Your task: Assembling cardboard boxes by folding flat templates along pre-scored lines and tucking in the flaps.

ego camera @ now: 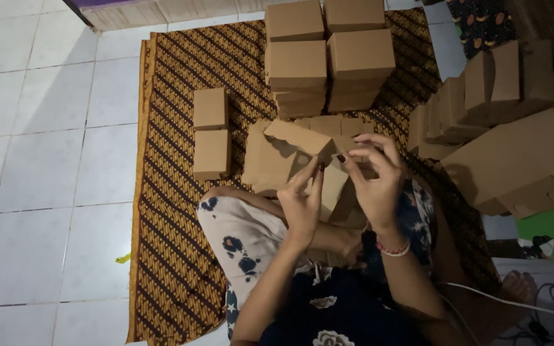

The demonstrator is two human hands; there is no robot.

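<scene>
I hold a partly folded brown cardboard box (290, 148) over my lap. My left hand (301, 200) pinches its lower edge near the middle, fingers together. My right hand (374, 174) grips the flap on the right side, fingers curled over the card. A bead bracelet sits on my right wrist. The box's flaps stand open and its far side is hidden behind my fingers.
Stacks of finished brown boxes (328, 54) stand ahead on a patterned brown mat (174, 192). Two more boxes (211, 133) lie to the left. Flat and half-folded cartons (508, 134) pile up at the right. White floor tiles (40, 173) spread left; a white cable (514, 301) runs at lower right.
</scene>
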